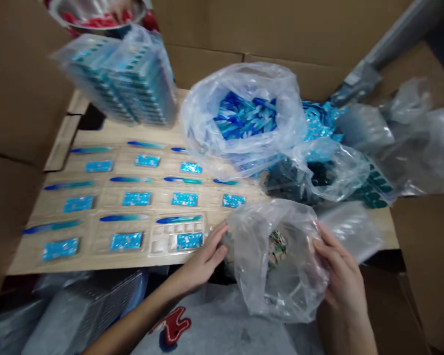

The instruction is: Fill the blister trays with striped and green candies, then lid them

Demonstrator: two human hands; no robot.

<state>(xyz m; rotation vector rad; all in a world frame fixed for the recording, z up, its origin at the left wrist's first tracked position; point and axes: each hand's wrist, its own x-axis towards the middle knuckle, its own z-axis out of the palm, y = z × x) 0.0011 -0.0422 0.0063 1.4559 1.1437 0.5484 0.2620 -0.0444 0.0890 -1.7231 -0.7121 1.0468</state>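
Left hand (206, 254) — fingers slightly curled at clear bag (281, 296); right hand (338, 264) — gripping its rim, patterned pieces (277, 248) inside.

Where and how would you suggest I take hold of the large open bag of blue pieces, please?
I'd grip the large open bag by opposite sides of its rim, from left and right: its mouth faces up, the loose film spreads outward, and the blue pieces sit in the middle, so two-sided support should limit spilling.
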